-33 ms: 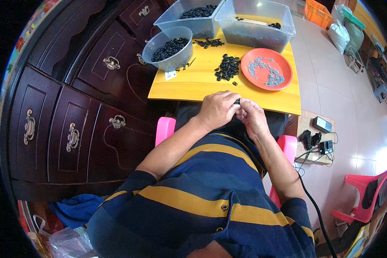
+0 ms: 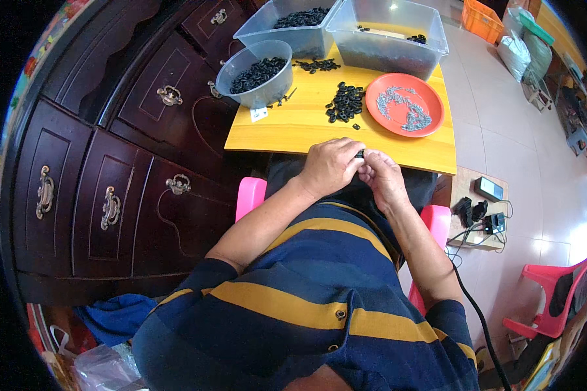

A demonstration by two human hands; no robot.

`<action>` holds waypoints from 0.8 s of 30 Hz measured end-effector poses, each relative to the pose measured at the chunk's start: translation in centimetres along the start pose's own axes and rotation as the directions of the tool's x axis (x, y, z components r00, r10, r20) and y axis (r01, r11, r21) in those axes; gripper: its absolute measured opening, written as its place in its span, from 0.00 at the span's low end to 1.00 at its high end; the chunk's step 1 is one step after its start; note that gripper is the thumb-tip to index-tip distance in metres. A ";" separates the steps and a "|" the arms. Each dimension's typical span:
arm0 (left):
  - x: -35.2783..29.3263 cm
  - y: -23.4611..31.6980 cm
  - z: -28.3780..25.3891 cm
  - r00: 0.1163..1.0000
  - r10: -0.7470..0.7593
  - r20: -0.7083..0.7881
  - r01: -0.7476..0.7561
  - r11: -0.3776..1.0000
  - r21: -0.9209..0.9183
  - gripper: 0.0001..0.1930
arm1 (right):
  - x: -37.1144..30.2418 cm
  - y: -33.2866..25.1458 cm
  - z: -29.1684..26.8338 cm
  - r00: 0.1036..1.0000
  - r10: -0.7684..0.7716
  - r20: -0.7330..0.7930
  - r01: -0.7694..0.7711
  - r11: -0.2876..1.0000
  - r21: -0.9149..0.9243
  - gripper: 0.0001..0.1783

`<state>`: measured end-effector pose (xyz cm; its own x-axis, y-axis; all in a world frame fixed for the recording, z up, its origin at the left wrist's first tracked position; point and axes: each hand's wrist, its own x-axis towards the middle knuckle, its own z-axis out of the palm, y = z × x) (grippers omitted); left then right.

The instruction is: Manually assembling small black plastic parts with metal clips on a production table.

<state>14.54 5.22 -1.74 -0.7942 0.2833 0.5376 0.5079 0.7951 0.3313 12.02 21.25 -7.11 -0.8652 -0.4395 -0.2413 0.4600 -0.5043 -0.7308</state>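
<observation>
Both hands meet just off the front edge of the yellow table [image 2: 274, 138]. My left hand [image 2: 331, 167] is closed around a small black plastic part [image 2: 359, 154], and only its end shows between the fingers. My right hand [image 2: 383, 177] is pinched against that same part from the other side; anything smaller in its fingertips is hidden. Beyond the hands lies a pile of black oval parts [image 2: 346, 102]. To its right, a red plate [image 2: 437, 104] carries many small silvery metal pieces [image 2: 416, 118].
A round translucent tub [image 2: 282, 88] of black parts stands at the table's left. Two clear bins [image 2: 310, 47] [image 2: 398, 60] stand at the back. Black strips [image 2: 317, 66] lie between. Dark drawers [image 2: 111, 202] line the left; a small stand [image 2: 460, 182] with cables is right.
</observation>
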 end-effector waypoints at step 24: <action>-0.2 -0.7 0.4 0.996 -0.091 -0.003 0.090 0.987 -0.136 0.10 | 0.0 0.6 1.3 0.992 -0.059 -0.115 0.057 0.998 -0.022 0.08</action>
<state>14.23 4.86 -2.37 -0.8361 0.2082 0.5076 0.4752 0.7371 0.4805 12.52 20.01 -6.69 -0.9080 -0.3208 -0.2694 0.4055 -0.5119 -0.7573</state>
